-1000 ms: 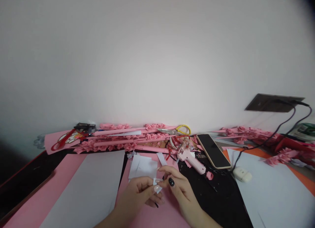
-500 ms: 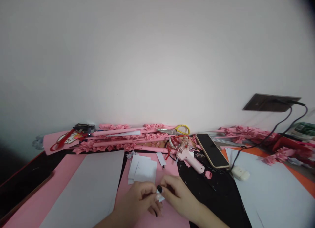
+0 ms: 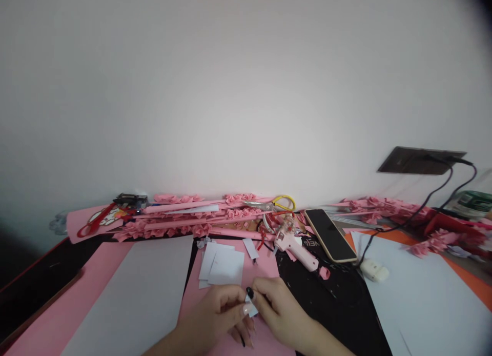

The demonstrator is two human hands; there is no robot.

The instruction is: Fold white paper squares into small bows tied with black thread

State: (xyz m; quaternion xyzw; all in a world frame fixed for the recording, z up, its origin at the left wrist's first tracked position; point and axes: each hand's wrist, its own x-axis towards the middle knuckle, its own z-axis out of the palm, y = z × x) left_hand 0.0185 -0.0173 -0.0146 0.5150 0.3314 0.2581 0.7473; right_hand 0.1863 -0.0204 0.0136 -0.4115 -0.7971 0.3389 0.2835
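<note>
A small white piece of paper is pinched between my two hands, low in the middle of the view. My left hand grips its left side with thumb and fingers closed. From the right, my right hand pinches its upper edge, the dark-nailed thumb against it. How the paper is folded is mostly hidden by my fingers. Just beyond my left hand lie several white paper squares, overlapping on a pink sheet. Past them is a narrow white strip.
Pink paper flower stems lie along the wall with scissors. A pink glue gun and a phone lie right of centre. Large white sheets flank both sides. A black cable runs from the wall socket.
My fingers have shifted slightly on the white paper, and a little more of it shows between my thumbs. Both hands stay close together; the view has moved a touch.
</note>
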